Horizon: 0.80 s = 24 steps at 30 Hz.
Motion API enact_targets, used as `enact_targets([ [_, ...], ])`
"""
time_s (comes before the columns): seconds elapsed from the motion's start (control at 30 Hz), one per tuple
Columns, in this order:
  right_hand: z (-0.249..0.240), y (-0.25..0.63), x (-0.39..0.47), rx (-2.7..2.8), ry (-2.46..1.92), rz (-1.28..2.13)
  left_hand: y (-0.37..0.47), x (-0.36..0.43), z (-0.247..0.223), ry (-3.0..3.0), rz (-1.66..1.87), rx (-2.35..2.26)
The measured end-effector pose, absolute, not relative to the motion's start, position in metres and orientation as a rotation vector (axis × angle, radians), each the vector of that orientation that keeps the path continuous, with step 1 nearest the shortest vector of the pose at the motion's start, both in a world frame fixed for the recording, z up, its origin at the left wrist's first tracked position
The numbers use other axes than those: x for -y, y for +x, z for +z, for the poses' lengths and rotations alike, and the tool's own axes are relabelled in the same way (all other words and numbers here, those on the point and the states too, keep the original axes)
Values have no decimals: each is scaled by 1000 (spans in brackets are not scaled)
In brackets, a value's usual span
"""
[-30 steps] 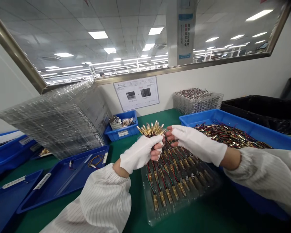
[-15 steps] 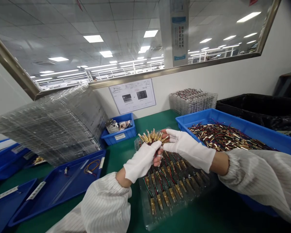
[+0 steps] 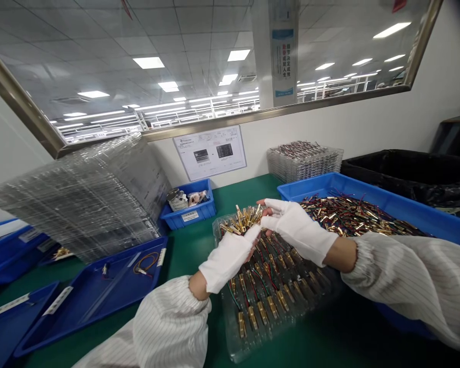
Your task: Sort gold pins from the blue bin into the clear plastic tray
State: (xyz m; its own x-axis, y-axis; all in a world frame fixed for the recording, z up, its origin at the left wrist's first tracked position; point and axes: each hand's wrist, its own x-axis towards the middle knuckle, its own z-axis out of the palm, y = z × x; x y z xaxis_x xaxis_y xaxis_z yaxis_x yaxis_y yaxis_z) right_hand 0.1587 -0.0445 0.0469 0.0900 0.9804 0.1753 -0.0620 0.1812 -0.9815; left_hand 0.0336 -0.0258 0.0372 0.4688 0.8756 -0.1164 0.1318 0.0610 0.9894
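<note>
My left hand, in a white glove with bare fingertips, is closed round a bunch of brass-coloured cylindrical parts with thin wires. Their metal ends fan out above the thumb. My right hand, gloved the same way, reaches in from the right with its fingertips at the edge of the bunch. Whether it pinches one of the parts is hidden. Under both hands lies a clear plastic tray, with rows of the same brass parts and their red, green and black wires in its slots.
Right of the tray, a blue bin holds a heap of wired parts. Clear trays are stacked at left and back. A small blue box, blue trays and a black-lined container stand around. A sheet hangs on the wall.
Both hands have shifted slightly. The bunch in my left hand sits a little lower and its brass ends have turned, while my right hand's fingers have moved at its edge.
</note>
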Motion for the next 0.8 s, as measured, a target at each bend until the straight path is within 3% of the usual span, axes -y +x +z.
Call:
enact_targets([
  [0.23,42,157,47,1249,-987,1052,29,20,30,1450,724,-818],
  [0.53,48,159,47,1233,-1098,968,32,25,38,1627,777,-992],
  [0.8,41,147,55,1144,-1063,1114,29,18,27,1825,1118,-938],
])
